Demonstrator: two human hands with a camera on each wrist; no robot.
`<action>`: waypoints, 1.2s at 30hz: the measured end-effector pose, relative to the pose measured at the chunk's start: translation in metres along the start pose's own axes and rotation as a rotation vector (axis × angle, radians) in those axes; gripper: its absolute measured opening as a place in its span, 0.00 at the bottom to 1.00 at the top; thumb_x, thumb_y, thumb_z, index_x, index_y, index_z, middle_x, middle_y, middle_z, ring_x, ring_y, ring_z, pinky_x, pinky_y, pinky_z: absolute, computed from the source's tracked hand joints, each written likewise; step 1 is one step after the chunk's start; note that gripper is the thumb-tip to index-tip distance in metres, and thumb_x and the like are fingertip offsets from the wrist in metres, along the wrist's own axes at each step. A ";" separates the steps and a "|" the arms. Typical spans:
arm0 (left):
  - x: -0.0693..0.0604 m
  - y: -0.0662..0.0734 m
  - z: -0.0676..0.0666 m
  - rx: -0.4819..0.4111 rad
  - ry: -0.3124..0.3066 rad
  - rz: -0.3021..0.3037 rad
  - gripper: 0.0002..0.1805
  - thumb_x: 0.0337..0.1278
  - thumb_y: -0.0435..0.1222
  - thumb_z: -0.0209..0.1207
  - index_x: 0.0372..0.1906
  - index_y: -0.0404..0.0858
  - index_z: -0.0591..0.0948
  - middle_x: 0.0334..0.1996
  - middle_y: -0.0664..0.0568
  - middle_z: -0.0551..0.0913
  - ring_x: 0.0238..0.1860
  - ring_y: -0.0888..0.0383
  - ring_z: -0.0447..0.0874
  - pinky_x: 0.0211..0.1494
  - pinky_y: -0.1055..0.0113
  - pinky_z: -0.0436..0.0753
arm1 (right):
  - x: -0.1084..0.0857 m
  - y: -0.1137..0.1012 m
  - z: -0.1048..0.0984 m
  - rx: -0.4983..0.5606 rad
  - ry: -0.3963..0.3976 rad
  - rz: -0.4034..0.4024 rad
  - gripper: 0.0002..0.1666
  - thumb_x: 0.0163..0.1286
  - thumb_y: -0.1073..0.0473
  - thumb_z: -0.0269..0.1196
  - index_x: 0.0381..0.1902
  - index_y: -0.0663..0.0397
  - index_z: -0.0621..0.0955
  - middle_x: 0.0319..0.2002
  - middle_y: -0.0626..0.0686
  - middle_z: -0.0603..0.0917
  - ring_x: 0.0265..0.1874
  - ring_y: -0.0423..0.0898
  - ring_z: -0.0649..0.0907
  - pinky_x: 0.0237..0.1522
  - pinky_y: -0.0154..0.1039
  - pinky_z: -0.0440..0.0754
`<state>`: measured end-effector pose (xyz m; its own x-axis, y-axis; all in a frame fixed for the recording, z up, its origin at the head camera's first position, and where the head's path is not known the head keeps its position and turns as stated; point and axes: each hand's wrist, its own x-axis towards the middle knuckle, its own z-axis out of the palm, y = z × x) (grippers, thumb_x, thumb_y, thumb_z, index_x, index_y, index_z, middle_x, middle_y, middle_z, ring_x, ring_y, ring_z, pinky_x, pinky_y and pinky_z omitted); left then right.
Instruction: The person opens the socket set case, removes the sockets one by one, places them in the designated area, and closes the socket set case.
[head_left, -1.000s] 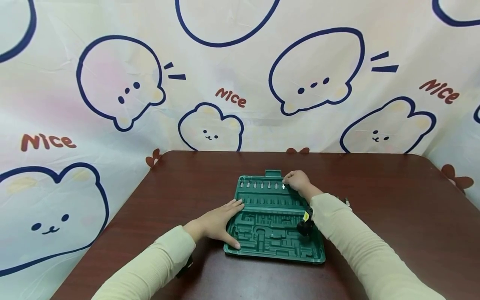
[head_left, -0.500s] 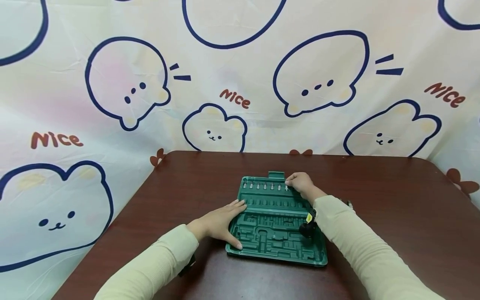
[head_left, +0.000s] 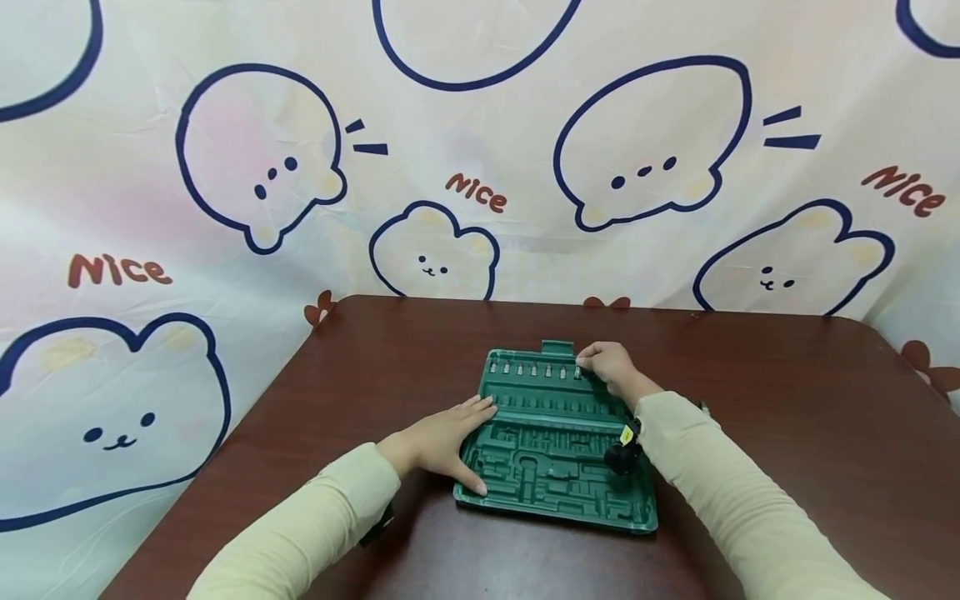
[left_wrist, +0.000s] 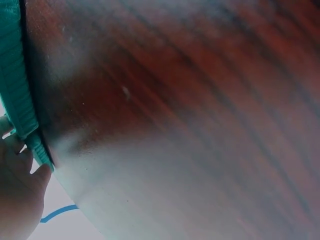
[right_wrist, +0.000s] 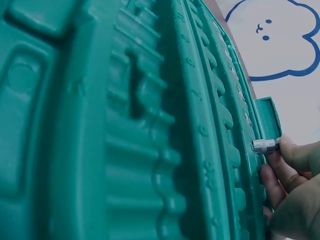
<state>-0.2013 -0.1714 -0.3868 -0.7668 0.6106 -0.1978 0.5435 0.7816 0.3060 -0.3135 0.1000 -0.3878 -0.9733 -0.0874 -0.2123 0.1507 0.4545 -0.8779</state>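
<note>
A green moulded tool case (head_left: 558, 490) lies open on the table, its recesses facing up. Several small silver sockets (head_left: 520, 370) stand in a row along its far edge. At the right end of that row my right hand (head_left: 613, 367) pinches a silver socket (right_wrist: 265, 146) between thumb and fingers; the right wrist view shows it at the case's far rim. My left hand (head_left: 438, 442) rests on the case's left edge, fingers spread and thumb near the front corner. The left wrist view catches part of that hand (left_wrist: 22, 190) against the case's side.
The case sits on a dark red-brown wooden table (head_left: 360, 358). Just beyond my right forearm a small metallic thing (head_left: 703, 408) is mostly hidden. A cartoon-printed cloth (head_left: 525, 125) hangs behind the table.
My right hand stays at the right end of the socket row with only slight movement. The left hand keeps its place; the whole view has shifted a little.
</note>
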 end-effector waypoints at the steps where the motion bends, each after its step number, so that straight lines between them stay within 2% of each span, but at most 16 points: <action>1: 0.000 0.000 0.000 0.005 -0.004 -0.001 0.61 0.23 0.69 0.56 0.67 0.44 0.48 0.67 0.54 0.42 0.65 0.58 0.35 0.60 0.55 0.56 | -0.001 -0.001 -0.001 0.008 0.006 -0.002 0.11 0.65 0.62 0.51 0.40 0.64 0.75 0.48 0.61 0.70 0.47 0.56 0.68 0.43 0.50 0.68; 8: 0.001 0.000 -0.001 0.021 -0.024 -0.013 0.61 0.23 0.69 0.55 0.67 0.45 0.47 0.67 0.55 0.41 0.65 0.58 0.35 0.60 0.55 0.55 | -0.009 -0.004 -0.012 0.113 0.032 -0.022 0.14 0.66 0.60 0.50 0.45 0.65 0.73 0.42 0.58 0.71 0.44 0.54 0.70 0.48 0.56 0.63; 17: 0.001 0.001 -0.001 0.015 -0.018 -0.016 0.61 0.23 0.69 0.55 0.67 0.44 0.48 0.67 0.55 0.42 0.65 0.57 0.35 0.60 0.55 0.55 | -0.023 0.004 -0.029 0.146 -0.054 -0.111 0.17 0.65 0.58 0.51 0.45 0.68 0.71 0.39 0.57 0.73 0.42 0.53 0.73 0.47 0.47 0.69; 22: 0.000 0.001 -0.001 0.016 -0.013 -0.020 0.61 0.24 0.69 0.55 0.67 0.44 0.48 0.67 0.55 0.42 0.65 0.57 0.35 0.59 0.54 0.56 | -0.031 0.010 -0.045 0.159 -0.080 -0.101 0.19 0.65 0.58 0.52 0.47 0.69 0.69 0.39 0.57 0.73 0.41 0.52 0.74 0.48 0.47 0.69; 27: -0.001 0.000 -0.002 0.014 -0.007 -0.015 0.61 0.24 0.68 0.56 0.67 0.43 0.48 0.67 0.54 0.42 0.65 0.56 0.35 0.60 0.55 0.56 | -0.039 0.018 -0.061 0.156 -0.067 -0.091 0.20 0.65 0.58 0.52 0.48 0.70 0.68 0.40 0.57 0.72 0.39 0.50 0.74 0.48 0.48 0.68; 36: 0.002 -0.001 -0.001 0.014 -0.008 0.004 0.60 0.25 0.68 0.56 0.67 0.43 0.48 0.67 0.53 0.42 0.65 0.56 0.35 0.60 0.55 0.56 | -0.055 0.029 -0.089 0.153 -0.048 -0.078 0.19 0.65 0.57 0.51 0.47 0.68 0.69 0.34 0.51 0.74 0.39 0.53 0.74 0.46 0.48 0.70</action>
<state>-0.2033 -0.1714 -0.3869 -0.7619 0.6148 -0.2038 0.5516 0.7808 0.2935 -0.2715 0.1973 -0.3635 -0.9742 -0.1610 -0.1581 0.1033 0.3044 -0.9469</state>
